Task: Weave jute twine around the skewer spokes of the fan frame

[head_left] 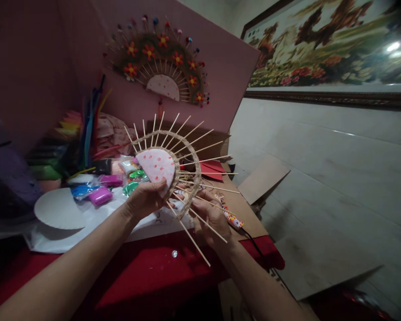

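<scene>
My left hand [146, 198] grips a craft fan [160, 167] by its pink dotted half-disc centre. Thin wooden skewers [200, 149] radiate from it, with tan twine woven between them in an arc. My right hand [210, 214] is closed around the fan's lower right edge, fingers pinched on the twine and skewers there. Both hands hold the fan upright above the table with the red cloth [147, 276].
A finished fan with red flowers [162, 67] hangs on the pink board behind. Pink, blue and green clay packets [102, 195], a white paper disc [58, 209] and coloured pipe cleaners [90, 125] lie at left. Cardboard sheets [262, 178] lean at right.
</scene>
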The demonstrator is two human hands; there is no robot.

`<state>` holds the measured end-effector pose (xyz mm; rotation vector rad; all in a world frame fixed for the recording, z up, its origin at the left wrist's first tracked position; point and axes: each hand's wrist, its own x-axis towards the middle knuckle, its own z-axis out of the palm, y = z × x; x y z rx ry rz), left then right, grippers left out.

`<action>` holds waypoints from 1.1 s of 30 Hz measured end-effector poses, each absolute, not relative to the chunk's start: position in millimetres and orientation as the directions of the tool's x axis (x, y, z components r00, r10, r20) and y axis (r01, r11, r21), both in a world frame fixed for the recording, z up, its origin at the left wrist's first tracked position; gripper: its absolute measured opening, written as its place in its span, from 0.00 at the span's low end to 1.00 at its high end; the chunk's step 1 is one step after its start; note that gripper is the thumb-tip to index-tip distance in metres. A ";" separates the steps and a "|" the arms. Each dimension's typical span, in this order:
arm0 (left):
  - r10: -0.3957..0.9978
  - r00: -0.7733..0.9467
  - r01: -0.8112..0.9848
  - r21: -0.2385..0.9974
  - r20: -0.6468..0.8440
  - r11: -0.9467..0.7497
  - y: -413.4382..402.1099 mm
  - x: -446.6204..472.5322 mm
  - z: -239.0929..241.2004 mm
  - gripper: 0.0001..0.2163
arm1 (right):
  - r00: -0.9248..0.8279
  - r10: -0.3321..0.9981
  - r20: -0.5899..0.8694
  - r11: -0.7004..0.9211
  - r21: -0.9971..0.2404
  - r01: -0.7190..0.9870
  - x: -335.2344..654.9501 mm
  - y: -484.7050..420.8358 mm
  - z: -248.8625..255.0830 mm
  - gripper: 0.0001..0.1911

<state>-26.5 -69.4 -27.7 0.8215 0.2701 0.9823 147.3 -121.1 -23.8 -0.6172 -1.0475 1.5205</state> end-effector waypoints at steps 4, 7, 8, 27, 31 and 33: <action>0.829 0.545 -0.633 0.710 0.125 0.309 -68.9 -26.2 -27.3 0.16 | -0.226 0.957 0.183 0.036 -0.845 -0.533 146.0 -119.6 -27.3 0.05; 0.833 0.541 -0.639 0.701 0.117 0.317 -68.5 -26.2 -27.6 0.17 | -0.199 0.963 0.180 0.047 -0.843 -0.536 145.0 -119.0 -27.8 0.05; 0.834 0.540 -0.639 0.700 0.115 0.317 -68.4 -26.3 -27.8 0.17 | -0.189 0.966 0.178 0.051 -0.842 -0.537 144.8 -119.0 -27.5 0.05; 0.812 0.556 -0.628 0.730 0.179 0.269 -66.2 -28.3 -30.5 0.12 | -0.244 0.950 0.195 0.033 -0.839 -0.543 145.1 -122.1 -26.5 0.07; 0.821 0.548 -0.635 0.719 0.160 0.284 -67.9 -27.4 -27.6 0.13 | -0.227 0.954 0.198 0.050 -0.846 -0.531 146.8 -123.7 -26.5 0.06; 0.830 0.537 -0.634 0.721 0.149 0.281 -68.8 -27.0 -26.1 0.11 | -0.210 0.959 0.191 0.055 -0.849 -0.525 148.4 -122.8 -29.6 0.07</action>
